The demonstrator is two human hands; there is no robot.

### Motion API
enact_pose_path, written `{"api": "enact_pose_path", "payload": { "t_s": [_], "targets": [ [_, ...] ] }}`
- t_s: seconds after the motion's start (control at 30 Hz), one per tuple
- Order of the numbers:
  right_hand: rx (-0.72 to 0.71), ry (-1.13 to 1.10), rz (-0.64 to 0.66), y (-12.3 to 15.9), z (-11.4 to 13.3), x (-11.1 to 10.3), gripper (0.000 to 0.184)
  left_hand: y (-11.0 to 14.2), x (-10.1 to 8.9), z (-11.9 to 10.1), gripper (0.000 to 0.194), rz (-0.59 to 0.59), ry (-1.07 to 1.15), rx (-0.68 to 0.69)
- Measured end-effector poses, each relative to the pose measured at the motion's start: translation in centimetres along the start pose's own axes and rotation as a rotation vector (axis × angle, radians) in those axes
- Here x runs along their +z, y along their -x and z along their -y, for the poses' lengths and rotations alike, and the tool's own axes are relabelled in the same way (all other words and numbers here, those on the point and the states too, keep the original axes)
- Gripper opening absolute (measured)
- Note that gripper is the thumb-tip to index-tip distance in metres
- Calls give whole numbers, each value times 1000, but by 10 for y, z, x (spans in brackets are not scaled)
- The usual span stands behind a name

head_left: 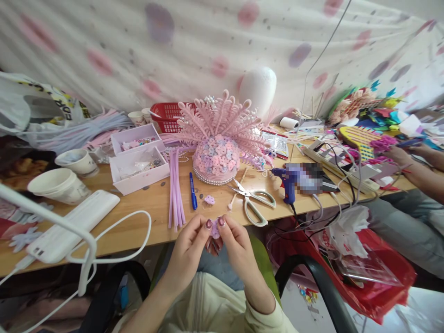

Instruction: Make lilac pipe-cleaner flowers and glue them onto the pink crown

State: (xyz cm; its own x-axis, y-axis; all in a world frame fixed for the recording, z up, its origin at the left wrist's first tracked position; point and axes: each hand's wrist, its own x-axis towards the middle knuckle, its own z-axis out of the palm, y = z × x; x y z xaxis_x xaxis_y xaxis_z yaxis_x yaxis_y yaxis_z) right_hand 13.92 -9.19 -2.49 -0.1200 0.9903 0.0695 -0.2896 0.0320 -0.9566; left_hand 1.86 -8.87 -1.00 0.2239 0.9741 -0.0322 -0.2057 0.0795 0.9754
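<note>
Between my two hands, in front of the table edge, is a small purple fuzzy flower [215, 228]. My left hand [190, 245] pinches it from the left, thumb and fingers closed. From the other side my right hand [237, 245] grips it the same way. Another small purple flower [209, 200] lies on the table just beyond. Farther back stands a pink headpiece [217, 157] covered in pink, purple and blue flowers, with fluffy pink plumes and a pearl rim. Open scissors [255, 201], a blue marker [193, 191] and purple pipe cleaners [176, 194] lie around it.
A blue glue gun [287, 185] with cables lies to the right. White boxes [140, 178] of beads, paper cups [58, 185] and a white power bank [74, 226] are at left. A red basket [166, 115] stands behind. Another person's arm [416, 171] reaches in at right.
</note>
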Motion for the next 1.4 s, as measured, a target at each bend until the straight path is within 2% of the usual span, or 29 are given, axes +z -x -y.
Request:
{"api": "enact_pose_path", "payload": {
  "t_s": [0.13,0.2,0.3,0.43,0.53,0.67,0.9,1.0,1.1,1.17,1.33,1.4],
  "targets": [
    [-43,99,-77,4,-5,4,45,4,5,4,30,-143,-205,113],
    [-67,189,-112,6,-6,5,42,6,5,6,29,-169,-299,159],
    [-43,193,-49,7,-2,4,41,8,2,5,31,-87,-318,143],
    [53,-28,82,2,4,-2,44,9,-4,1,30,25,-334,167],
    [32,-96,54,0,5,-3,42,10,-6,1,28,22,-388,238],
    [3,-76,10,-1,4,-3,42,11,-3,-1,32,-3,-280,166],
    [-43,-9,-52,3,2,-2,49,10,1,-2,21,60,31,53],
    [-41,60,-95,7,3,0,46,10,-1,0,23,87,7,60],
    [-40,18,-124,7,5,2,46,12,-1,1,23,87,-121,106],
    [-38,-25,-112,6,5,1,45,13,-1,1,23,64,-156,117],
    [-39,3,13,3,0,-7,44,11,-4,-1,30,109,-8,50],
    [-36,-2,29,3,-1,-10,46,8,-4,-2,32,93,-9,34]
  ]
}}
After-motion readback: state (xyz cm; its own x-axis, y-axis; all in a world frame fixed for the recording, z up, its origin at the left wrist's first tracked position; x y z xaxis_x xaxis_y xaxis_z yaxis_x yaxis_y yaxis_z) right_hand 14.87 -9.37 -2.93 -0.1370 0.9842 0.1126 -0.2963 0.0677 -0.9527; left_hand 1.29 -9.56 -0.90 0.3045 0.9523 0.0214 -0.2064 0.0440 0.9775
